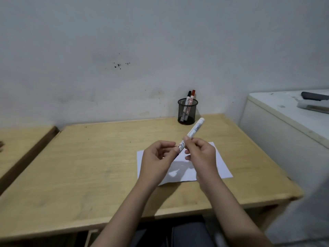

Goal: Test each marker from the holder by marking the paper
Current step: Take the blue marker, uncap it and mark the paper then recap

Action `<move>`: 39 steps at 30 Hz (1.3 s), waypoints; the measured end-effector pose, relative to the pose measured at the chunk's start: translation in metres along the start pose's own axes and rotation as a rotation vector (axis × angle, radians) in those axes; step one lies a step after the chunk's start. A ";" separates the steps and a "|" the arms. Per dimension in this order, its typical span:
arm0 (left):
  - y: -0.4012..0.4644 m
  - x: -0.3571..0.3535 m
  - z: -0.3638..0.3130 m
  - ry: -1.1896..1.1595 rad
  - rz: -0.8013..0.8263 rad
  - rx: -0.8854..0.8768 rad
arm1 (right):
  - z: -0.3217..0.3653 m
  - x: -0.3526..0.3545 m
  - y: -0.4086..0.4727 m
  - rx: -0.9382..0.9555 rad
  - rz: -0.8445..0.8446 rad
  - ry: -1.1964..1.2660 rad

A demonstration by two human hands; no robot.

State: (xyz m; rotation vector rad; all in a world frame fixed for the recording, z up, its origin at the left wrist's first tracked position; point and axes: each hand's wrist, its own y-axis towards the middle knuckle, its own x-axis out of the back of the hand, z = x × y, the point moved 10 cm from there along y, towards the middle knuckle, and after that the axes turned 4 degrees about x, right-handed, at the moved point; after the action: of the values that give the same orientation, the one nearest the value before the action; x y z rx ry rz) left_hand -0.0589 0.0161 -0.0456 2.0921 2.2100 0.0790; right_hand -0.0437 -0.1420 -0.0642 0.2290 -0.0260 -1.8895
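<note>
A white marker (195, 130) is held tilted above the white paper (222, 166), its rear end pointing up and to the right. My right hand (199, 152) grips its barrel. My left hand (158, 157) holds its lower end, where a dark cap peeks out between the fingers. At the back of the desk stands a black mesh holder (187, 111) with a black-capped marker (187, 98) and a red-capped marker (192, 97) upright in it. No marks show on the visible part of the paper.
The wooden desk (89, 166) stands against a grey wall. A second wooden surface (17, 139) adjoins on the left. To the right is a white cabinet (284, 131) with dark objects (315, 97) on top.
</note>
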 end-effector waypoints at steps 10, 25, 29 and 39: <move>-0.034 0.016 -0.009 0.328 -0.128 -0.254 | 0.001 -0.017 -0.030 -0.004 0.168 0.058; 0.088 0.073 0.006 0.636 -0.148 -0.032 | 0.004 -0.002 0.004 0.048 0.009 0.088; 0.126 0.072 0.035 0.773 -0.066 0.098 | -0.006 -0.003 0.008 0.050 0.020 0.022; 0.116 0.081 0.043 0.539 -0.004 0.166 | 0.007 -0.014 0.016 0.102 0.082 0.004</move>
State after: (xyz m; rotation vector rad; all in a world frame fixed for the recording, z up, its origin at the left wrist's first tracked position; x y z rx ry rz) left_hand 0.0563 0.1018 -0.0794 2.3740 2.5832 0.5353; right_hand -0.0261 -0.1348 -0.0538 0.2969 -0.1276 -1.8081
